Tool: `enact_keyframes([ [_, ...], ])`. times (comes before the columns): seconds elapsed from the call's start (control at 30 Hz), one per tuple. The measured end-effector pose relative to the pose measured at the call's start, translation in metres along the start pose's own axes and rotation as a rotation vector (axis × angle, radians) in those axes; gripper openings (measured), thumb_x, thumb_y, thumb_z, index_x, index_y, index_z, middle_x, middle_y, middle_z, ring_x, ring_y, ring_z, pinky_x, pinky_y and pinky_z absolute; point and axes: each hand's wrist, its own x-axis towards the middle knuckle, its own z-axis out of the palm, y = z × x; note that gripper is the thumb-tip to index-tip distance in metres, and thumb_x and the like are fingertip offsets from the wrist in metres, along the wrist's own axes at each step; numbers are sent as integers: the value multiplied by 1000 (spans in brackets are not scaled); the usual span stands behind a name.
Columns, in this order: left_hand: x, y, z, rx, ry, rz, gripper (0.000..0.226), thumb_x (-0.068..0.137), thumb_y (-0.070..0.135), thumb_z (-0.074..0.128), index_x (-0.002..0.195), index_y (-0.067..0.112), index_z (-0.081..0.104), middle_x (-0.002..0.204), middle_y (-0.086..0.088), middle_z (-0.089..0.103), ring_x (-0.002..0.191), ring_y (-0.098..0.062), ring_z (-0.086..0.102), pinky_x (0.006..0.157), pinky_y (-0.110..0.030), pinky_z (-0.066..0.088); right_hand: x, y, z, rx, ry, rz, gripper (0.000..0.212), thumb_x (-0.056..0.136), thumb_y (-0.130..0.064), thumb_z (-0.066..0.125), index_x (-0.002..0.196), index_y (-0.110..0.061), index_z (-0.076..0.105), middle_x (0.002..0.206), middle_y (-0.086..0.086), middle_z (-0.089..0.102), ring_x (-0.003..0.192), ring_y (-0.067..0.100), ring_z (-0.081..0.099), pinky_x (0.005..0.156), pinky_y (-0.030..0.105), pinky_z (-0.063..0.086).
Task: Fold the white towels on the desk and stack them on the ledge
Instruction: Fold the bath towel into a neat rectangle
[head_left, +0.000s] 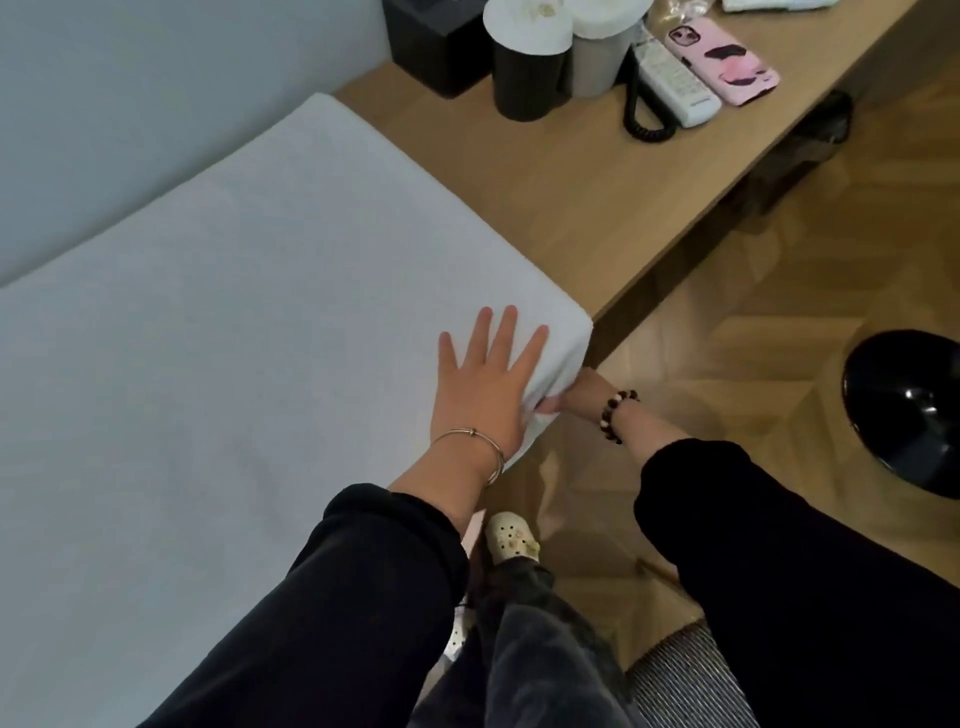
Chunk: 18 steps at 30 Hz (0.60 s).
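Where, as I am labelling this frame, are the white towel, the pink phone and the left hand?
white towel (234, 291): head view, on its flat top surface.
pink phone (724, 60): head view, middle of its patterned back.
left hand (485, 389): head view, back of the hand, flat on the towel.

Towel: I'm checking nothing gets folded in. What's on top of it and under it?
On the towel lies only the left hand, flat. The right hand grips its hanging edge. Anything underneath is covered; bare desk shows beside it.

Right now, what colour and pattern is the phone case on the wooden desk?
The phone case is pale pink with darker blotches; head view.
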Motion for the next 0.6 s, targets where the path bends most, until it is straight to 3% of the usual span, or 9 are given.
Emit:
enact_keyframes([
  [0.13, -1, 2, 4, 62, 13, -23, 87, 93, 43, 49, 146, 30, -19, 158, -8, -14, 144, -35, -12, 112, -59, 4, 3, 37, 3, -115, -128, 169, 86, 68, -34, 83, 140, -14, 40, 137, 6, 48, 124, 25, 46, 106, 35, 40],
  [0.17, 0, 2, 4, 69, 17, -24, 88, 93, 43, 49, 145, 30, -20, 158, -8, -14, 144, -35, -11, 112, -59, 5, 3, 51, 6, -144, -150, 206, 75, 71, -34, 81, 134, -14, 46, 130, 7, 52, 117, 23, 50, 101, 26, 43],
  [0.23, -1, 2, 5, 69, 27, -33, 88, 93, 42, 49, 144, 30, -21, 158, -7, -13, 145, -34, -10, 113, -58, 6, -6, 71, 15, -164, -137, 293, 30, 79, -30, 74, 99, -19, 55, 94, 6, 55, 84, 13, 53, 71, 0, 44],
  [0.27, -2, 2, 5, 70, 35, -37, 88, 94, 41, 49, 144, 30, -22, 158, -7, -12, 145, -34, -9, 113, -58, 6, -10, 84, 21, -139, -125, 309, 28, 80, -29, 74, 97, -17, 55, 94, 4, 56, 84, 12, 53, 70, 0, 44],
  [0.33, -3, 1, 6, 79, 54, -31, 88, 93, 41, 50, 144, 29, -21, 158, -7, -10, 145, -33, -7, 113, -58, 8, -13, 106, 34, 31, -112, 321, 68, 74, -37, 78, 131, -14, 49, 127, 8, 56, 113, 25, 54, 97, 29, 46],
  [0.37, -4, 1, 6, 83, 64, -26, 89, 92, 42, 50, 144, 29, -20, 158, -7, -9, 145, -33, -6, 113, -58, 9, -16, 109, 37, 151, -97, 340, 80, 73, -41, 79, 138, -12, 44, 135, 9, 52, 119, 29, 51, 101, 40, 43],
  [0.53, -5, 2, 6, 92, 91, -31, 92, 90, 43, 53, 145, 28, -19, 159, -8, -7, 145, -33, -5, 113, -57, 9, -19, 123, 47, 371, 22, 380, 65, 80, -52, 67, 126, -8, 56, 123, 10, 60, 98, 25, 57, 88, 37, 48],
  [0.6, -4, 4, 4, 91, 82, -36, 91, 91, 39, 55, 144, 28, -19, 159, -8, -7, 145, -34, -6, 113, -56, 5, -22, 116, 44, 411, 2, 344, 56, 84, -47, 64, 123, -7, 58, 121, 11, 61, 102, 28, 59, 92, 40, 48],
])
